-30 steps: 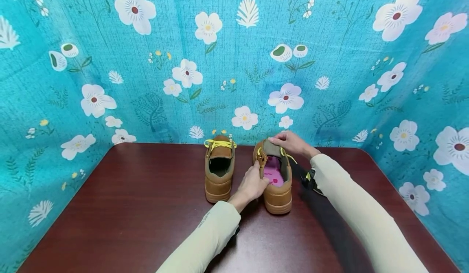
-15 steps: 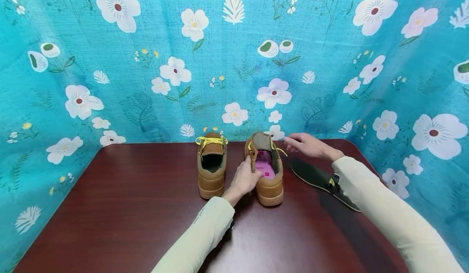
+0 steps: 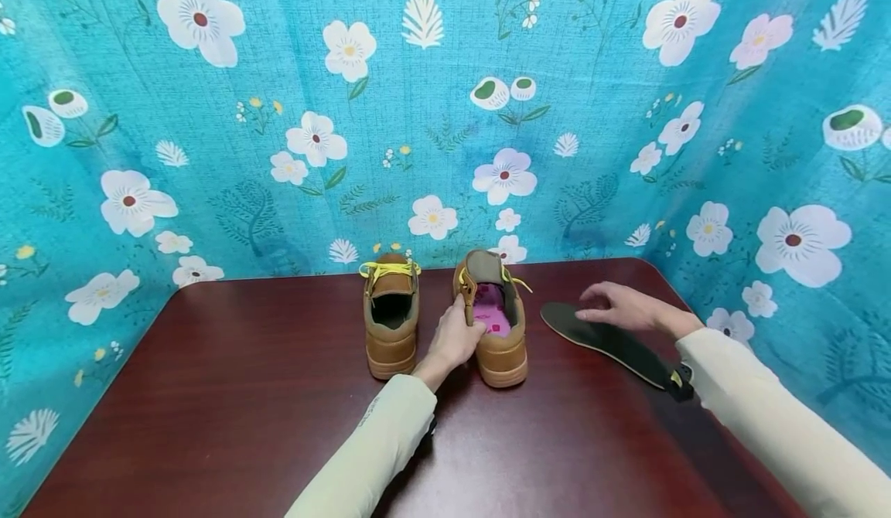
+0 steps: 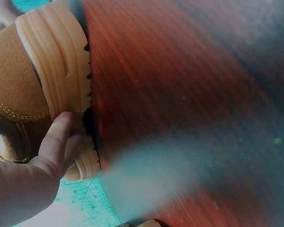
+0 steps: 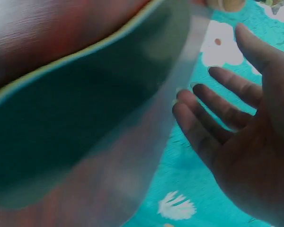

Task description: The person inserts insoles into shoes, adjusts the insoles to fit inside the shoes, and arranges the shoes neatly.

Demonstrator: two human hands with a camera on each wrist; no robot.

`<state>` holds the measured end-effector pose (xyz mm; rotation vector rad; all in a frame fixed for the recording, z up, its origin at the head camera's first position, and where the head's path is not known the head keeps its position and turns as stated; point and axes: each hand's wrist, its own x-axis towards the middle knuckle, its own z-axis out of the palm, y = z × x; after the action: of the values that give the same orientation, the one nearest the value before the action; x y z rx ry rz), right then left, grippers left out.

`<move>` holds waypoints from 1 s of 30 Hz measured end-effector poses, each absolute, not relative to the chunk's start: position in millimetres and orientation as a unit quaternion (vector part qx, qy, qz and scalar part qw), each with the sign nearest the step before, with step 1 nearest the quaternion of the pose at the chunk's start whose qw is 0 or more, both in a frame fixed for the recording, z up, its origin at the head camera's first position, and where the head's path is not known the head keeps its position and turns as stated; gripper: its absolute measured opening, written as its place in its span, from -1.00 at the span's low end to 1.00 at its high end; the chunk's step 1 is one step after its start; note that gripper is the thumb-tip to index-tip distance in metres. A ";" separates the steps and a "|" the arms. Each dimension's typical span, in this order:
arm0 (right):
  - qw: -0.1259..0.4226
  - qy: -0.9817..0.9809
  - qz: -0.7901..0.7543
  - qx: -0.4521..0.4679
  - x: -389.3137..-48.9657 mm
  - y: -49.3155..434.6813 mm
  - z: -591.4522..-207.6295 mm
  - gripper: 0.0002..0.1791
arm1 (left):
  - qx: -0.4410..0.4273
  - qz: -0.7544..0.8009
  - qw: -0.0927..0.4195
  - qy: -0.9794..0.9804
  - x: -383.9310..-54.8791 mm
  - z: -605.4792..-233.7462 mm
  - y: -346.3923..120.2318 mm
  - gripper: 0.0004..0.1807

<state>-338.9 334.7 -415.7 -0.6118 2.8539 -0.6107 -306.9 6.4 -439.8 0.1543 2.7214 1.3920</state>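
Observation:
The left hand (image 3: 452,340) holds the near side wall of the right-hand tan shoe (image 3: 503,362), thumb at the opening and fingers on the outside. In the left wrist view the fingers (image 4: 59,137) press near the shoe's ridged sole (image 4: 61,56). A pink patterned insole (image 3: 491,318) shows inside this shoe, its grey-green tongue (image 3: 483,264) folded up and its yellow lace loosened. Over a dark insole (image 3: 619,345) lying on the table hovers the right hand (image 3: 626,307), fingers loosely spread and holding nothing; the right wrist view shows a gap between them.
A second tan shoe (image 3: 391,352) with tied yellow laces stands left of the held one, toe toward the curtain. The dark red table (image 3: 250,394) ends at a blue floral curtain (image 3: 418,116) behind and at the sides.
The right hand has left the shoe's tongue and moved right and toward the dark insole, uncovering it. The left hand has kept its hold on the shoe. The head view has shifted slightly right.

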 end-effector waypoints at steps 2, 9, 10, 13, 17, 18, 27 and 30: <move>0.090 0.957 -0.203 -0.187 -329.2 342.6 -423.0 -0.26 | 0.052 0.454 0.039 0.888 -306.5 -439.6 6.3 -0.15; 0.072 0.978 -0.151 -0.123 -307.1 356.8 -444.5 0.01 | 0.054 0.454 0.037 0.888 -306.3 -439.4 7.1 -0.17; 0.065 0.980 -0.148 -0.117 -305.2 356.7 -445.9 0.02 | 0.055 0.454 0.036 0.888 -306.3 -439.4 7.0 -0.17; 0.047 0.982 -0.145 -0.109 -300.9 355.4 -450.2 0.03 | 0.058 0.456 0.034 0.887 -306.0 -440.1 6.9 -0.17; 0.032 0.985 -0.142 -0.094 -296.3 351.8 -453.8 -0.02 | 0.059 0.461 0.037 0.885 -305.5 -441.3 6.9 -0.17; 0.031 0.985 -0.142 -0.092 -295.4 351.2 -454.2 -0.03 | 0.059 0.461 0.038 0.884 -305.4 -441.4 7.0 -0.18; 0.014 0.987 -0.131 -0.091 -290.4 349.6 -453.3 -0.14 | 0.055 0.467 0.039 0.881 -304.6 -442.7 8.0 -0.17; 0.002 0.988 -0.129 -0.082 -289.9 348.8 -452.5 -0.17 | 0.053 0.467 0.042 0.882 -305.3 -443.4 8.3 -0.17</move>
<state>-289.9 348.8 -452.5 -0.2580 3.0998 -0.4062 -305.3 8.3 -443.4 0.1617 2.6983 1.4298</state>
